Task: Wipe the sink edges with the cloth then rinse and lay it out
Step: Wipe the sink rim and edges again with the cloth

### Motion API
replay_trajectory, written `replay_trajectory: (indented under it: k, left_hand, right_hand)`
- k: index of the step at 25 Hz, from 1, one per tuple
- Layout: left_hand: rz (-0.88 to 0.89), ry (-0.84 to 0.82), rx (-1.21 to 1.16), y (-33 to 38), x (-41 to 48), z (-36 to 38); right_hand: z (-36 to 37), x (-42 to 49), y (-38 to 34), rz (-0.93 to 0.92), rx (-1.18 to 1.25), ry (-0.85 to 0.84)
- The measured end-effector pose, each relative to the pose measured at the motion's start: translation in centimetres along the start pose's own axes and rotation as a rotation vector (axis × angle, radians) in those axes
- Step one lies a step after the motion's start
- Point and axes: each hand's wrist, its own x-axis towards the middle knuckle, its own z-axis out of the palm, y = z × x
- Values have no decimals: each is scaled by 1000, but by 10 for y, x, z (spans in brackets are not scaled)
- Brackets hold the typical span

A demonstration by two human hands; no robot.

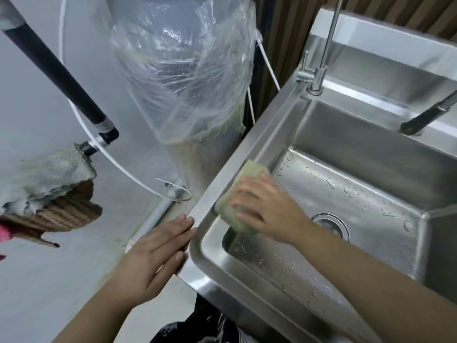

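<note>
A stainless steel sink [269, 134] fills the right half of the view, its basin wet with droplets. A yellowish-green cloth [244, 173] lies folded on the sink's left edge, partly hanging over the inner wall. My right hand [265, 206] presses flat on top of the cloth, fingers spread over it. My left hand [158, 253] rests flat with fingers together against the outer left corner of the sink rim, holding nothing.
A thin tap [321, 70] stands at the sink's back left corner, and a dark spout [427, 117] reaches in from the right. A drain [332, 225] sits in the basin. A plastic-wrapped cylinder [183, 70] stands left of the sink. A mop [44, 189] hangs at far left.
</note>
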Motion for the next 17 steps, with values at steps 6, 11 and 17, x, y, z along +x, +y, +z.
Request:
replay_trajectory:
  k: [6, 11, 17]
  left_hand:
    - [-9, 38, 11, 3, 12, -7]
    - [84, 32, -4, 3, 77, -7]
    - [185, -25, 75, -10, 150, 15]
  right_hand:
    - [12, -14, -34, 122, 102, 65]
    - [-13, -1, 29, 130, -55, -6]
    - [-39, 93, 97, 487, -204, -33]
